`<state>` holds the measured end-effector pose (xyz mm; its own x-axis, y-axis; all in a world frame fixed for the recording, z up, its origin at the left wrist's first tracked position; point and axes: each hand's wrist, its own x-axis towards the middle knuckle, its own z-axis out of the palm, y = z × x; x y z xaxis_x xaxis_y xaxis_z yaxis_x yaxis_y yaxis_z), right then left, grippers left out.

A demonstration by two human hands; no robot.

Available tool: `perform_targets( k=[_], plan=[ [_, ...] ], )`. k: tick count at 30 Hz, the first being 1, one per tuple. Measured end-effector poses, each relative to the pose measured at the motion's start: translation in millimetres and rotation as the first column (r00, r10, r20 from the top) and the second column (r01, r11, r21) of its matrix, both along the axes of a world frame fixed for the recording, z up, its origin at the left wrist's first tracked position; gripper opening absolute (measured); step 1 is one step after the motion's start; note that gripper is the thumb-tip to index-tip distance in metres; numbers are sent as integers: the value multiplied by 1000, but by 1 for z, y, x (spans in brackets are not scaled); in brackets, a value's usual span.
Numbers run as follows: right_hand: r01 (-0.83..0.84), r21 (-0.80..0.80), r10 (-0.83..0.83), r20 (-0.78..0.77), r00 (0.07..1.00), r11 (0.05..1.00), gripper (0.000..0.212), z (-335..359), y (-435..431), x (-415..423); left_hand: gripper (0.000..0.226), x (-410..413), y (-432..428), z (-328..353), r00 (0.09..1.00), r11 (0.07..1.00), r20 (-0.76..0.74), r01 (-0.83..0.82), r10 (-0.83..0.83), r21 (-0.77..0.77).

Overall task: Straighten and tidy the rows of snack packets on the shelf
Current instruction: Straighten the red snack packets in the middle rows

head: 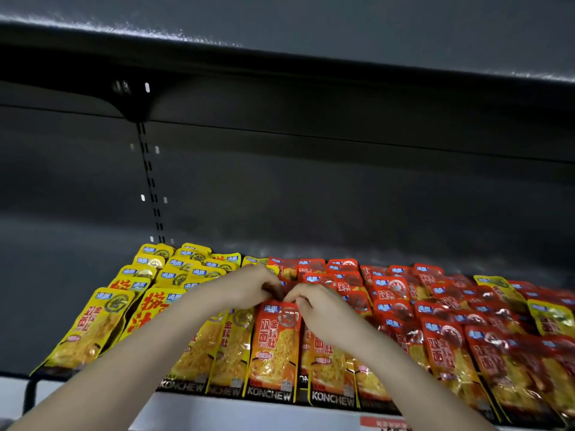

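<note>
snack packets [273, 337] – overlapping rows on shelf [249, 415] | left hand [249, 287], right hand [317, 309] side by side atop middle rows | slotted post [152, 188] – behind, left

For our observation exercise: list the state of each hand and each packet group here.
left hand: fingers curled at packet tops, grip unclear
right hand: pinches top of orange packet
orange packet: standing, front row
yellow packets: leaning, overlapping
red packets: overlapping, untidy

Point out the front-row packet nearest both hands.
The orange-red packet at centre front; its top edge sits just under where the left hand and right hand meet.
</note>
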<state>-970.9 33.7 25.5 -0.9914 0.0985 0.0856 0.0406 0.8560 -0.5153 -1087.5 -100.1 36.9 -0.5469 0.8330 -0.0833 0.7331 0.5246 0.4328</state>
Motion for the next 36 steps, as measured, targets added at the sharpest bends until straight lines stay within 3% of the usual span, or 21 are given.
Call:
perform_targets(
  k=[4, 9, 12, 25, 30, 36],
  plan=[
    [-48, 8, 47, 103, 994, 999, 42, 5, 3, -11, 22, -10, -2, 1, 1000, 999, -15, 18, -19, -35],
    [-115, 77, 97, 205, 974, 990, 32, 14, 7, -26, 23, -18, -2, 0, 998, 999, 49, 33, -32, -25],
    [-118, 41, 105, 245, 964, 992, 27, 17, 8, -31, 26, -20, -1, -2, 998, 998, 47, 50, -49, -22],
    [-34, -16, 36, 141, 989, 999, 25, 2, 12, -28, 23, -33, 16, -7, 995, 999, 96, 40, -37, -37],
    [52, -5, -52, 56, 997, 999, 30, 0, 13, -33, 22, -36, 16, -11, 990, 998, 142, -1, -9, 68],
    [101, -68, -95, 81, 992, 993, 24, 4, 14, -41, 17, -41, 17, -20, 979, 969, 180, -135, 98, 208]
  ],
)
